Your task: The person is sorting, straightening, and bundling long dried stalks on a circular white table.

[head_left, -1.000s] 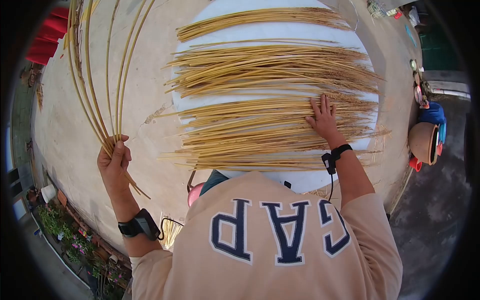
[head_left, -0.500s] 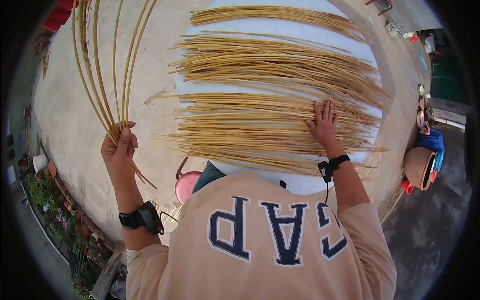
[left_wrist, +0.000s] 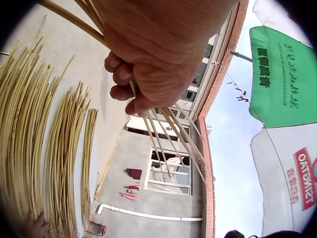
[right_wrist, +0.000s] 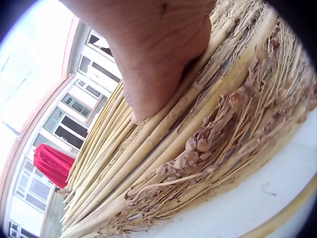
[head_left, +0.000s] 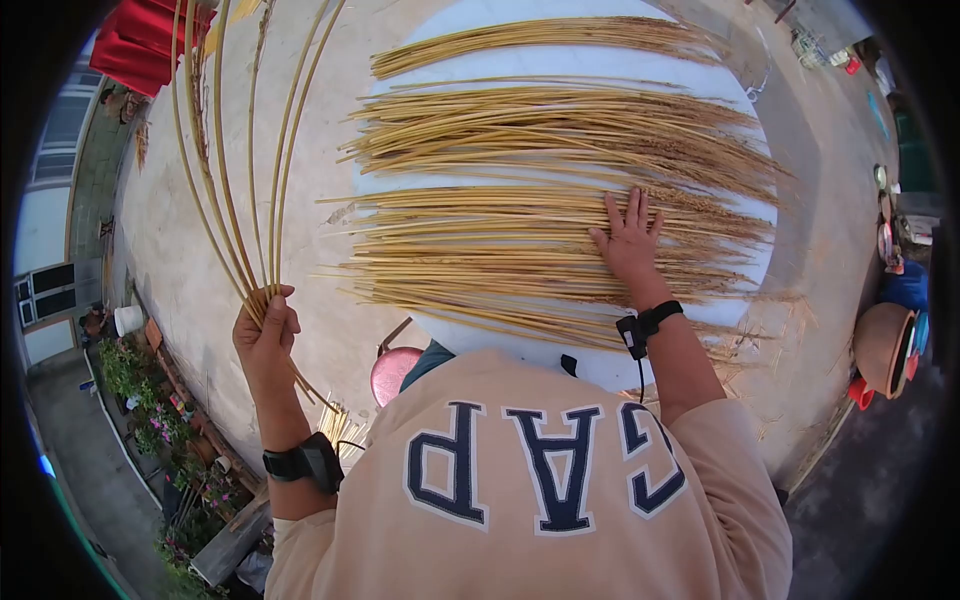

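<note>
In the head view the left hand (head_left: pixel 267 330) grips several long yellow stalks (head_left: pixel 228 200), which fan out upward from the fist beside the table. Its fingers are curled round them in the left wrist view too, hand (left_wrist: pixel 148 59). With fingers spread, the right hand (head_left: pixel 632 246) rests on the nearest bundle of stalks (head_left: pixel 480 240), close to its bushy ends. Up close in the right wrist view, that hand (right_wrist: pixel 153 54) lies over stalks (right_wrist: pixel 163 124) with dry seed heads. Two more bundles, a middle one (head_left: pixel 500 125) and a thin far one (head_left: pixel 530 36), lie across the round white table (head_left: pixel 460 80).
A pink stool (head_left: pixel 396 375) stands near the person's legs. Cut stalks (head_left: pixel 340 430) lie on the ground beside it. Potted flowers (head_left: pixel 150 410) line the left side, red cloth (head_left: pixel 150 45) hangs at the upper left, and a clay pot (head_left: pixel 882 345) stands at the right.
The head view has shifted. The left hand still holds its stalks, now lower in view and nearer the table. The right hand's fingers are spread wider, and the hand lies slightly further left on the bundle.
</note>
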`<move>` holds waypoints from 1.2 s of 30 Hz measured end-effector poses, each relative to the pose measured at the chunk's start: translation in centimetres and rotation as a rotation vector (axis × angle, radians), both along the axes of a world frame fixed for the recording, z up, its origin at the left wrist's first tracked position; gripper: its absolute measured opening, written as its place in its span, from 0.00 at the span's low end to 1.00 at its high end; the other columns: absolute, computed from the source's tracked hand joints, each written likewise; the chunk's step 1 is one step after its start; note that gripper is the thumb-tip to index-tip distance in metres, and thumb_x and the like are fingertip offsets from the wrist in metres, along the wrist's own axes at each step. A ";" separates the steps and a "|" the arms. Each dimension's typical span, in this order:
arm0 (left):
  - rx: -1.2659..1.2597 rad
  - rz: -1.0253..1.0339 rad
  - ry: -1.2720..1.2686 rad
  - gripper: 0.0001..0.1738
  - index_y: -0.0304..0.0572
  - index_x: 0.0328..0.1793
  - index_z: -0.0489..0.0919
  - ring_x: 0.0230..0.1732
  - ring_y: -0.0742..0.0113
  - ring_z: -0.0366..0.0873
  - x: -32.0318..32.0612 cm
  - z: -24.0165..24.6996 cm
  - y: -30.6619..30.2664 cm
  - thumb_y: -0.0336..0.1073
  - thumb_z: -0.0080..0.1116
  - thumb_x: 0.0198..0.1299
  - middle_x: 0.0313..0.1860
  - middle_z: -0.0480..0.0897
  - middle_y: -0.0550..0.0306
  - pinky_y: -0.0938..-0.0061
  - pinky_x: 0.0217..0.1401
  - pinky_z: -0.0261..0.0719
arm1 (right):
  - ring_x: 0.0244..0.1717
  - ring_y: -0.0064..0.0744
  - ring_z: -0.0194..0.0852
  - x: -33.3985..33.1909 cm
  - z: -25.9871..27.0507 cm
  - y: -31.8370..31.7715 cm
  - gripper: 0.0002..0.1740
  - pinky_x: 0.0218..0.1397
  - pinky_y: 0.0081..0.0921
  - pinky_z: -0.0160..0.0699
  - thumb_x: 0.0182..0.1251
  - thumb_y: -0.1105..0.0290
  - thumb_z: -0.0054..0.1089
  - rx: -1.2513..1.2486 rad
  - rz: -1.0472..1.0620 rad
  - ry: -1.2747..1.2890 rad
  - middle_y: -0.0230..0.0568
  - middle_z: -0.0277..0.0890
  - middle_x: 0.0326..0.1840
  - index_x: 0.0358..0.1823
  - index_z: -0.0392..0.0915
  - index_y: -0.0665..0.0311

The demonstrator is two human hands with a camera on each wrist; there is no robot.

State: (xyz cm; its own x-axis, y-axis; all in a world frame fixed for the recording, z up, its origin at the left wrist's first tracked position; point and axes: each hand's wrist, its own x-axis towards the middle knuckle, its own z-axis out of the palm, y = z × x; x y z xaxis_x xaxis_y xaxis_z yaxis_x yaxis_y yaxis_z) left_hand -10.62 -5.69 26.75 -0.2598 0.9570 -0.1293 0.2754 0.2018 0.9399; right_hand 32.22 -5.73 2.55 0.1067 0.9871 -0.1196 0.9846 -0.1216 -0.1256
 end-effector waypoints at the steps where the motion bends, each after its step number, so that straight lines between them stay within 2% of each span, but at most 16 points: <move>1: 0.008 0.006 0.006 0.09 0.37 0.41 0.77 0.12 0.86 0.53 0.4 0.3 0.2 0.35 0.52 0.62 0.15 0.70 0.65 0.89 0.13 0.45 | 0.75 0.51 0.22 -0.1 0.1 0.1 0.37 0.69 0.60 0.19 0.63 0.41 0.39 -0.028 -0.015 -0.008 0.55 0.30 0.74 0.71 0.47 0.44; 5: -0.002 -0.033 -0.076 0.09 0.37 0.40 0.78 0.14 0.86 0.56 1.2 0.7 0.8 0.35 0.55 0.60 0.17 0.72 0.65 0.89 0.15 0.46 | 0.75 0.50 0.21 -0.2 0.9 0.4 0.37 0.69 0.59 0.17 0.63 0.41 0.38 -0.105 -0.034 0.013 0.54 0.29 0.74 0.71 0.45 0.43; 12: -0.014 -0.007 -0.082 0.08 0.38 0.40 0.77 0.16 0.86 0.59 -1.3 -1.9 1.7 0.34 0.54 0.60 0.17 0.71 0.66 0.90 0.16 0.48 | 0.75 0.50 0.18 -0.2 1.1 0.6 0.38 0.69 0.59 0.17 0.63 0.40 0.38 -0.150 -0.045 -0.015 0.53 0.26 0.75 0.71 0.44 0.43; 15: -0.010 -0.003 -0.118 0.07 0.39 0.39 0.77 0.18 0.85 0.61 -2.7 -2.6 2.8 0.34 0.55 0.59 0.18 0.71 0.66 0.90 0.18 0.51 | 0.75 0.50 0.19 -0.2 1.1 0.7 0.37 0.69 0.58 0.19 0.63 0.41 0.38 -0.168 -0.033 -0.039 0.53 0.26 0.75 0.71 0.44 0.43; 18: 0.018 -0.022 -0.155 0.07 0.39 0.38 0.77 0.21 0.83 0.62 -4.7 -3.1 3.9 0.34 0.55 0.59 0.20 0.71 0.67 0.89 0.21 0.53 | 0.75 0.51 0.21 -0.9 1.6 1.1 0.36 0.69 0.60 0.24 0.65 0.44 0.40 -0.196 -0.015 -0.075 0.54 0.27 0.75 0.72 0.44 0.45; 19: 0.035 -0.032 -0.157 0.07 0.40 0.38 0.76 0.22 0.83 0.62 -5.4 -3.3 4.1 0.35 0.56 0.59 0.20 0.70 0.67 0.89 0.22 0.54 | 0.75 0.52 0.24 -1.4 1.8 1.2 0.36 0.69 0.59 0.28 0.64 0.47 0.44 -0.160 -0.052 -0.078 0.55 0.29 0.74 0.71 0.45 0.46; 20: 0.030 -0.026 -0.167 0.07 0.40 0.38 0.76 0.22 0.83 0.62 -6.1 -3.6 4.3 0.35 0.56 0.59 0.20 0.70 0.67 0.89 0.22 0.54 | 0.74 0.53 0.27 -2.2 2.4 1.3 0.36 0.69 0.58 0.32 0.64 0.51 0.47 -0.126 -0.086 -0.081 0.55 0.31 0.74 0.71 0.46 0.47; 21: 0.051 -0.018 -0.144 0.07 0.40 0.38 0.77 0.18 0.85 0.58 -6.8 -4.0 4.4 0.36 0.55 0.60 0.19 0.71 0.67 0.89 0.19 0.50 | 0.74 0.53 0.27 -3.4 2.7 1.2 0.36 0.69 0.58 0.32 0.64 0.51 0.47 -0.132 -0.081 -0.091 0.55 0.31 0.74 0.71 0.46 0.47; 22: 0.073 -0.011 -0.120 0.08 0.41 0.37 0.77 0.15 0.87 0.54 -7.5 -4.3 4.5 0.37 0.53 0.60 0.17 0.71 0.66 0.89 0.16 0.46 | 0.74 0.54 0.30 -5.0 2.9 0.7 0.36 0.69 0.55 0.35 0.63 0.54 0.50 -0.009 0.042 -0.023 0.56 0.34 0.73 0.70 0.48 0.49; 23: 0.070 -0.009 -0.128 0.08 0.41 0.37 0.77 0.15 0.87 0.54 -8.2 -4.6 4.5 0.37 0.53 0.60 0.17 0.71 0.66 0.89 0.16 0.46 | 0.73 0.54 0.32 -6.9 3.5 0.3 0.36 0.70 0.53 0.37 0.61 0.58 0.53 0.115 0.163 0.046 0.56 0.36 0.73 0.70 0.50 0.50; 25: 0.077 -0.012 -0.125 0.08 0.41 0.38 0.77 0.15 0.87 0.54 -9.4 -5.0 4.8 0.37 0.54 0.60 0.18 0.71 0.66 0.89 0.16 0.46 | 0.73 0.53 0.35 -11.1 5.4 -0.5 0.34 0.70 0.48 0.39 0.59 0.60 0.55 0.061 0.355 0.047 0.56 0.40 0.72 0.68 0.54 0.51; 27: 0.078 -0.003 -0.144 0.08 0.41 0.38 0.77 0.15 0.86 0.55 -10.3 -5.0 5.1 0.37 0.53 0.60 0.18 0.71 0.66 0.89 0.16 0.46 | 0.73 0.50 0.36 -14.2 5.0 -1.9 0.32 0.70 0.50 0.38 0.59 0.58 0.55 0.007 0.517 0.113 0.53 0.41 0.72 0.66 0.58 0.52; 31: 0.071 -0.014 -0.169 0.08 0.41 0.38 0.77 0.15 0.87 0.55 -12.0 -4.5 5.6 0.37 0.53 0.60 0.18 0.71 0.67 0.89 0.17 0.46 | 0.73 0.48 0.36 -16.4 3.9 -3.0 0.32 0.70 0.51 0.38 0.58 0.56 0.55 -0.105 0.571 0.086 0.50 0.41 0.73 0.65 0.60 0.52; 34: 0.051 -0.020 -0.188 0.07 0.39 0.39 0.77 0.21 0.84 0.60 -12.7 -4.0 5.8 0.34 0.54 0.60 0.19 0.70 0.67 0.89 0.21 0.52 | 0.73 0.47 0.36 -15.5 3.5 -3.0 0.32 0.70 0.53 0.37 0.58 0.54 0.55 -0.088 0.494 -0.005 0.47 0.40 0.73 0.64 0.60 0.53; 36: 0.058 -0.040 -0.186 0.07 0.39 0.39 0.77 0.21 0.84 0.60 -13.3 -4.1 5.9 0.34 0.54 0.60 0.19 0.70 0.67 0.89 0.21 0.52 | 0.73 0.48 0.36 -15.2 4.1 -2.8 0.32 0.70 0.54 0.37 0.58 0.54 0.55 -0.166 0.381 -0.045 0.49 0.39 0.73 0.64 0.60 0.52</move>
State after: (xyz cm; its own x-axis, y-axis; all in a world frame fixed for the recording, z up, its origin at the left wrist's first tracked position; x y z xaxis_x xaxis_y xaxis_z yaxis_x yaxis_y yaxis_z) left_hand -23.91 0.25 22.70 -0.1985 0.9732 -0.1163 0.1027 0.1387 0.9850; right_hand 17.07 -8.54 6.65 -0.2539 0.9246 -0.2838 0.9671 0.2377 -0.0910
